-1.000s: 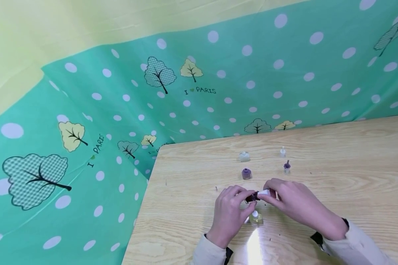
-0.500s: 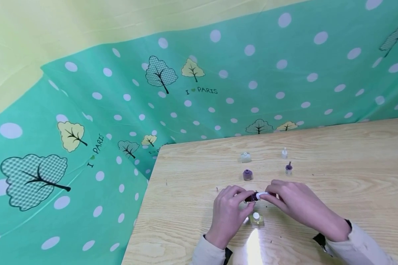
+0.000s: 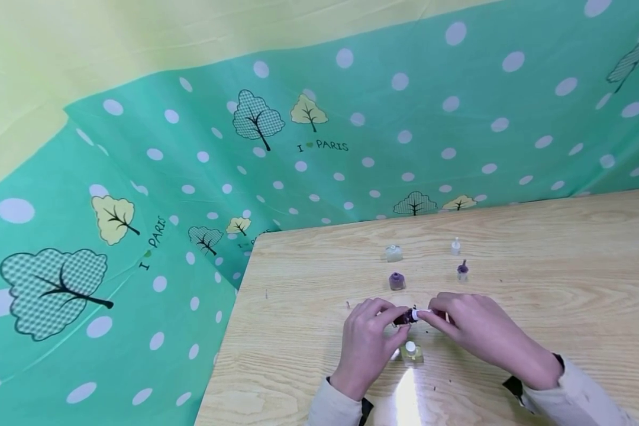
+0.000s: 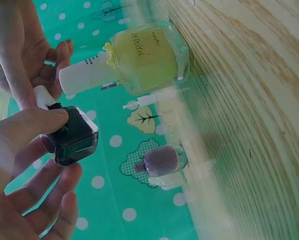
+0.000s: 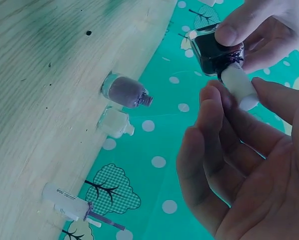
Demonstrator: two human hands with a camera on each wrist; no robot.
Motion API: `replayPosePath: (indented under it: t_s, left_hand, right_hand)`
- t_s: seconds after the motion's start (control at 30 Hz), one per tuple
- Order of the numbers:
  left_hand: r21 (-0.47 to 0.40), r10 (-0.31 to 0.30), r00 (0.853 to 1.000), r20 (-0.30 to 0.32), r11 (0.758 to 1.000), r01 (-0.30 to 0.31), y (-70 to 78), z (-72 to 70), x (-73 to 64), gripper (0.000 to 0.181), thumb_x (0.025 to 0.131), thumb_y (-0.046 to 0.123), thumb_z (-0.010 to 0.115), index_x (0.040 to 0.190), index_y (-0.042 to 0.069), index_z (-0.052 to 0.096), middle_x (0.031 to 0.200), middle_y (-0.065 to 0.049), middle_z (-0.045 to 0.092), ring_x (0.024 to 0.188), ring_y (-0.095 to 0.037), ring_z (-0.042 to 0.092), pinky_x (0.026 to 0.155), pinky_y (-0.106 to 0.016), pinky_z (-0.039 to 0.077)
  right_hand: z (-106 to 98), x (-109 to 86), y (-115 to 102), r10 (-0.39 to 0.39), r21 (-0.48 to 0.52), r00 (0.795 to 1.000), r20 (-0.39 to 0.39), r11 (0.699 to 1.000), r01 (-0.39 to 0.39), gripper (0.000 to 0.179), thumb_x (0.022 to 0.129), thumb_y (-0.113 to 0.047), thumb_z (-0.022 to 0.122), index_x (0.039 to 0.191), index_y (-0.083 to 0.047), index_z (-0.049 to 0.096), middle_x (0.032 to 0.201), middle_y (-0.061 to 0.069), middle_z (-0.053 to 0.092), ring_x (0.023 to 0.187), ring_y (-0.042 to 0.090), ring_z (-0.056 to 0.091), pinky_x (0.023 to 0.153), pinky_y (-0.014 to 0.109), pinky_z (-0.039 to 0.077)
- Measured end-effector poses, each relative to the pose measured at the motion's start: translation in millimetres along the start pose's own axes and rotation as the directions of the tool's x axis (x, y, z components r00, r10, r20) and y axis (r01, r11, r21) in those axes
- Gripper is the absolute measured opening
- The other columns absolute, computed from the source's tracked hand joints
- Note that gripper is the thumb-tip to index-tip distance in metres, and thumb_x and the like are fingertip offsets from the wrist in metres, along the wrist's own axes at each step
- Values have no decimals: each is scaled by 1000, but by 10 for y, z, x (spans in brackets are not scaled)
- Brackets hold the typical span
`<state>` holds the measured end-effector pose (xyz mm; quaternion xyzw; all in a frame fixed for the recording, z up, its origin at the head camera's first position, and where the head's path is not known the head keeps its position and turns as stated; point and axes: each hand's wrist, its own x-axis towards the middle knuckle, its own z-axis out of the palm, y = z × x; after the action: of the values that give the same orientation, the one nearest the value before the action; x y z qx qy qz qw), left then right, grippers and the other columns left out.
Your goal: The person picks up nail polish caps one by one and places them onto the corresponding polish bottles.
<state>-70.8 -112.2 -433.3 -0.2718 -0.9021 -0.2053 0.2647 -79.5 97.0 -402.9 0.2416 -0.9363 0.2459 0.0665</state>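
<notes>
The dark bottle [image 5: 207, 50] is tipped sideways above the counter [image 3: 277, 331], probably so one hand can brace it while the other works the white cap [image 5: 240, 86]. The left hand [image 3: 366, 340] pinches the bottle, its grip only bottle-wide; the right hand [image 3: 479, 324] pinches the cap more narrowly. A yellow bottle [image 4: 149, 60] stands near.

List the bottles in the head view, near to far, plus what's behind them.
Yellow bottle with white cap → dark bottle, held up off the table → purple bottle → pale bottle → green dotted cloth.
</notes>
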Motion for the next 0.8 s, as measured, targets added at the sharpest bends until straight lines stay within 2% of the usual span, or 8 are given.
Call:
replayPosePath:
  t_s: [0.2,0.4,0.8]
  left_hand:
    - [2,-3,1000,0,1000,3,-6,8,-5,26,75,25,86,99,21,78,89,10,71,75,-2,61,70,-11,46]
    - [4,-9,1000,1,1000,9,-6,5,3,25,75,25,86,99,21,78,89,10,71,75,-2,61,70,-12,47]
    - [30,19,1000,1,999,-19,-33,12,11,26,76,27,85,100,20,77,89,10,70,76,-2,62,71,-10,47]
  right_hand:
    - [0,17,-31,0,27,1000,8,1000,0,14,91,-37,71,87,-24,67,68,-23,50,53,-6,37,49,18,34]
    - [3,31,-34,-31,22,999,-18,999,31,11,90,-33,73,88,-24,68,70,-23,51,54,-6,35,47,18,32]
    - [2,54,-51,-25,14,999,-23,1000,25,11,90,-31,73,85,-22,68,67,-22,49,53,-5,36,47,19,32]
